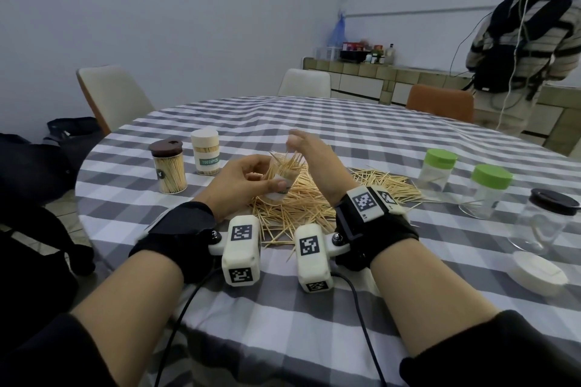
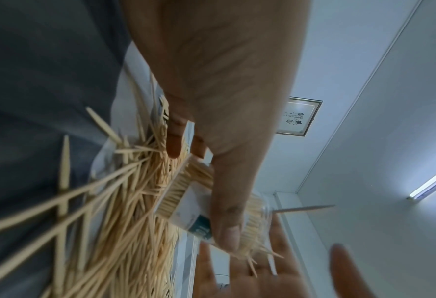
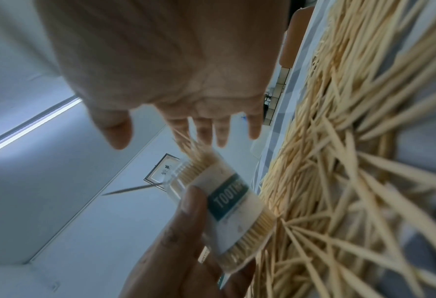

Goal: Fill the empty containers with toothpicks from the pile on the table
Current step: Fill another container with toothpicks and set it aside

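Evidently we hold the labelled container tilted in our left hand, thumb and fingers wrapped round its wall, directly above the pile of toothpicks at the centre of the worktop; we judge the spot is chosen so that any stick that slips falls back among the rest rather than across the checked cloth; the mouth leans toward one o'clock, toward our right hand, whose grip is released, the fingers spread and straight just above the bristling tips, though whether they touch the tips we cannot tell; in the right wrist view one toothpick juts sideways from the rim, so the load is not yet seated. At ten o'clock stand the brown-lidded jar and the white-capped jar, both packed and capped, set well apart from the pile, presumably as finished work; at three o'clock wait the two green-lidded jars, near the pile's edge and almost empty, with a dark-lidded clear jar toward four o'clock, kept within the right hand's reach; a loose white cap lies near five o'clock, probably the held container's own, parked clear of the filling.
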